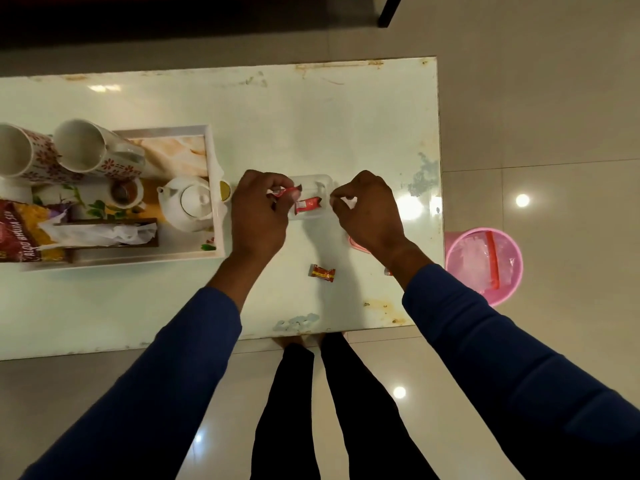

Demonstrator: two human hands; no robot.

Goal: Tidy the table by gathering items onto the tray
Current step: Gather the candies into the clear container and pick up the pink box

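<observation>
A clear plastic container (320,181) sits on the white table (311,116) just right of the tray (214,161). One red wrapped candy (307,206) lies inside it. My left hand (258,216) pinches another red candy (284,192) over the container's left edge. My right hand (369,209) has its fingers curled at the container's right rim; whether they grip it is unclear. A third red candy (322,273) lies on the table nearer to me. The tray holds two floral mugs (83,147), a white teapot (188,202), a small cup (125,192), a snack packet (20,230) and a napkin holder (104,233).
A pink bin (485,265) with plastic bags inside stands on the floor off the table's right edge. A pink lid-like piece (356,244) and a small wrapper (388,271) peek out under my right wrist. My legs stand at the near table edge.
</observation>
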